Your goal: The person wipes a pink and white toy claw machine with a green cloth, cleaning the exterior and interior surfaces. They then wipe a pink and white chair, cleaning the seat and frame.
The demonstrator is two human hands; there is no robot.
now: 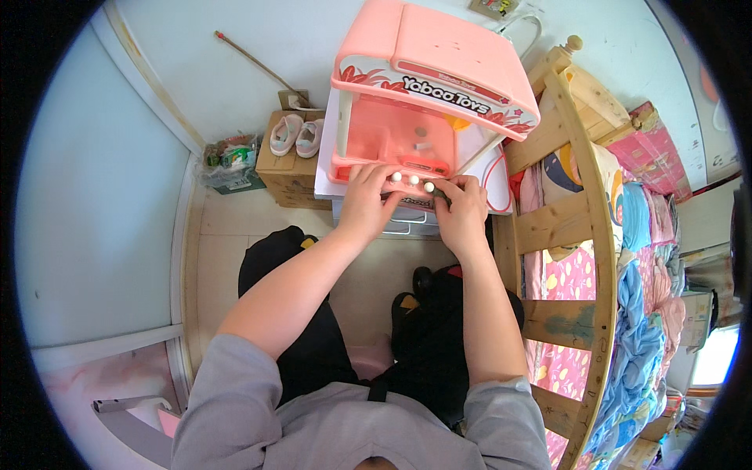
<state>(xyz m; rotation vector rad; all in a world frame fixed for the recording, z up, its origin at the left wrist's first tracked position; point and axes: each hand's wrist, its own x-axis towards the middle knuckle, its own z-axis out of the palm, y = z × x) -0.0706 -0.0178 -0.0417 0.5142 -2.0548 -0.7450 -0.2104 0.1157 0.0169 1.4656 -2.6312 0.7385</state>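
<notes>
In the head view, a pink toy claw machine point(452, 44) with maker's lettering stands on a white drawer unit point(324, 170). My left hand point(369, 197) grips the left end of its control panel point(405, 187), thumb on the front and fingers on top, beside the left of three white joystick knobs point(414, 180). At the panel's right end, my right hand point(462, 205) grips with thumb and fingers near the right knob point(429, 187). A small dark patch shows between those fingers; what it is I cannot tell. A small pale piece point(422, 146) lies inside the machine.
Left of the drawers, a cardboard box point(302, 182) carries a pair of pale shoes point(286, 135), beside a plastic bag of items point(230, 157). A wooden bed rail point(596, 235) runs close along my right. A red cord point(499, 202) loops over the drawer unit's right side.
</notes>
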